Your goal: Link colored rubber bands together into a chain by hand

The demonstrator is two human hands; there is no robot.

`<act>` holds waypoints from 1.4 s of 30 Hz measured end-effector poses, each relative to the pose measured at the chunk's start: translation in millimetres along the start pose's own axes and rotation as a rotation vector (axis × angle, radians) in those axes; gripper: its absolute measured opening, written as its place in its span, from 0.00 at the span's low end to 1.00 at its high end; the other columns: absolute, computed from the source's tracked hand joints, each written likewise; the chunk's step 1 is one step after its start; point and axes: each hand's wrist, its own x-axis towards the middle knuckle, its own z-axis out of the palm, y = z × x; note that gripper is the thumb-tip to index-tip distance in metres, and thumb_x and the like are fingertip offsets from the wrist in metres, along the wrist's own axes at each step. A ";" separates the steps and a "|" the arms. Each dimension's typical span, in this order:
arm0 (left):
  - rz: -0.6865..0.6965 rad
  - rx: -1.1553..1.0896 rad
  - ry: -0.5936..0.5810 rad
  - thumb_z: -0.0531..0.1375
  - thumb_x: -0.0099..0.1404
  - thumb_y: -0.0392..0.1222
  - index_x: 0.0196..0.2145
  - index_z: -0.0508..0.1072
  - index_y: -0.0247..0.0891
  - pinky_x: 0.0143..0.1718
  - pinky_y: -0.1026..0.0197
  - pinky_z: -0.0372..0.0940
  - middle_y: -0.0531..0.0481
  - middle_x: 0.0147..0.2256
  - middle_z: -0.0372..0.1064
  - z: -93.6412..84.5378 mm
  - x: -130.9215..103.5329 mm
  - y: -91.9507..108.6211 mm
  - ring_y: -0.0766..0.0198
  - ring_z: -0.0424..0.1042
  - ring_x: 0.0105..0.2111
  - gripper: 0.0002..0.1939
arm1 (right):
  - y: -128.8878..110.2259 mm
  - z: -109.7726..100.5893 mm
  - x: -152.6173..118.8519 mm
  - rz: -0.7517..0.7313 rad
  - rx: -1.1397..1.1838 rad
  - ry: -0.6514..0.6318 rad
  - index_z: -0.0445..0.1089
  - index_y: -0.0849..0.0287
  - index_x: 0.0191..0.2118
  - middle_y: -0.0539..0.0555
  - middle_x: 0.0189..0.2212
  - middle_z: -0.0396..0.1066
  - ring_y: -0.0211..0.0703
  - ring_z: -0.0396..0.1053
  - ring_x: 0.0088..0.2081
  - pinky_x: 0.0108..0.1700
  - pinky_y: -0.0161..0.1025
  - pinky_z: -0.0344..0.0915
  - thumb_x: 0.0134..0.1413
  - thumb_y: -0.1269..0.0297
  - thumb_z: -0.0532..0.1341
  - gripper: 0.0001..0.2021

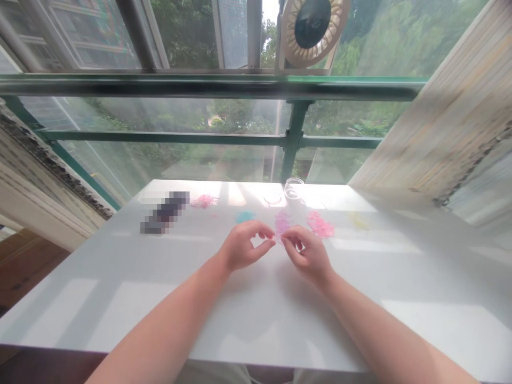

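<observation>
Over the middle of the white table (160,266), my left hand (246,244) and my right hand (306,252) face each other, their fingertips a small gap apart. Each has thumb and fingers bent together in a pinch; anything between them is too small to make out. Just behind the fingertips lies a purple pile (283,220) of small pieces. A pink pile (320,224) is beyond my right hand, and a teal pile (245,216) beyond my left. Farther right is a pale yellow pile (359,220). A red-pink pile (205,201) sits at the back left.
A clear round container (294,189) stands at the table's back edge, with a clear round lid (272,198) beside it. A blurred dark object (166,212) lies at the back left. Behind the table are a green railing (200,86), windows and a fan (312,26); curtains hang at both sides.
</observation>
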 end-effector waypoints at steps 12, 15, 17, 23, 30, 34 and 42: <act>0.047 0.028 -0.016 0.57 0.61 0.37 0.29 0.71 0.37 0.33 0.63 0.63 0.51 0.26 0.69 -0.9 1.3 -1.7 0.67 0.68 0.29 0.04 | -2.9 -2.6 0.6 -0.028 0.006 -0.012 0.67 0.57 0.31 0.49 0.23 0.64 0.35 0.58 0.24 0.28 0.35 0.59 0.52 0.69 0.56 0.04; 0.053 0.037 -0.019 0.57 0.60 0.37 0.28 0.71 0.37 0.32 0.64 0.63 0.51 0.25 0.69 -1.2 1.5 -0.9 0.67 0.67 0.28 0.04 | -4.0 -3.6 0.6 -0.034 0.013 -0.012 0.67 0.57 0.31 0.49 0.23 0.64 0.35 0.58 0.24 0.28 0.35 0.58 0.52 0.71 0.56 0.04; 0.056 0.035 -0.019 0.58 0.60 0.37 0.28 0.71 0.37 0.32 0.64 0.63 0.51 0.25 0.68 -1.4 1.6 -0.4 0.67 0.67 0.28 0.04 | -4.9 -4.0 0.6 -0.038 0.017 -0.015 0.67 0.57 0.31 0.49 0.23 0.64 0.35 0.59 0.24 0.27 0.34 0.58 0.52 0.71 0.55 0.04; 0.055 0.024 -0.028 0.58 0.60 0.36 0.28 0.71 0.37 0.33 0.63 0.63 0.51 0.25 0.68 -1.9 1.7 -0.6 0.67 0.67 0.28 0.04 | -5.6 -4.7 0.1 -0.037 0.032 -0.034 0.66 0.57 0.30 0.49 0.23 0.63 0.35 0.59 0.24 0.27 0.34 0.58 0.52 0.72 0.55 0.05; 0.040 0.006 -0.038 0.58 0.59 0.37 0.28 0.72 0.37 0.34 0.63 0.64 0.51 0.26 0.70 0.0 -0.1 -0.2 0.67 0.69 0.29 0.04 | -2.7 -5.9 -3.0 -0.016 0.013 -0.049 0.67 0.56 0.31 0.49 0.22 0.62 0.36 0.58 0.24 0.27 0.35 0.57 0.53 0.71 0.56 0.04; 0.018 0.006 -0.042 0.58 0.59 0.38 0.28 0.72 0.37 0.33 0.63 0.65 0.50 0.26 0.71 0.4 -0.2 0.2 0.66 0.69 0.29 0.04 | -1.9 -6.1 -3.6 -0.029 0.005 -0.052 0.66 0.56 0.31 0.49 0.21 0.61 0.37 0.58 0.24 0.27 0.36 0.57 0.53 0.70 0.56 0.03; 0.030 0.002 -0.043 0.58 0.60 0.39 0.28 0.72 0.37 0.33 0.63 0.65 0.50 0.26 0.71 -0.5 0.1 1.9 0.67 0.69 0.29 0.05 | -1.4 -7.0 -5.7 -0.055 0.003 -0.054 0.66 0.56 0.32 0.48 0.21 0.61 0.37 0.58 0.24 0.27 0.36 0.57 0.54 0.70 0.57 0.03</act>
